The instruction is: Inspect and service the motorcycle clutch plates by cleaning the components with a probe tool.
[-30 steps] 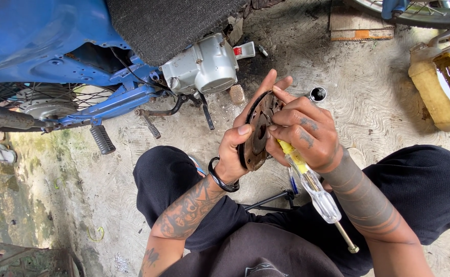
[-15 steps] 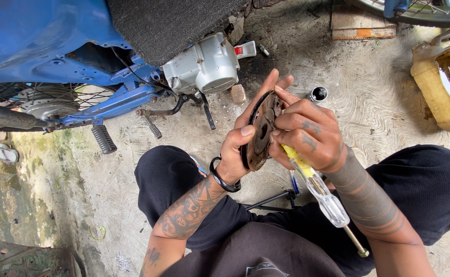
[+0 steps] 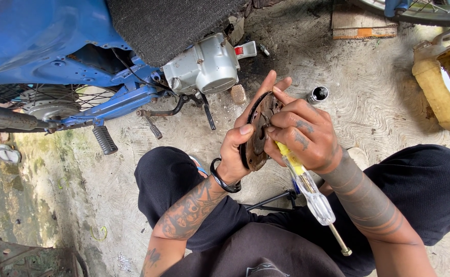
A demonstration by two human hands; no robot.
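Left hand [image 3: 240, 146] is cupped round a rusty disc [image 3: 258, 133], thumb across its face and fingers behind, holding it on edge above the lap. Right hand [image 3: 299, 136] presses on the disc's other side with its fingertips, with a clear-handled screwdriver [image 3: 309, 192] tucked in the palm. A socket [image 3: 317, 94] sits on the concrete floor [image 3: 368, 87] just beyond, near the bike's engine [image 3: 204, 66].

I see one package: a yellowish plastic jug [image 3: 443, 77] at the far right on the concrete, its side cut open, holding dark liquid. On the grey engine case [image 3: 204, 64], far centre, a small red label [image 3: 239, 50] sits on a white tab. No screens or signs.
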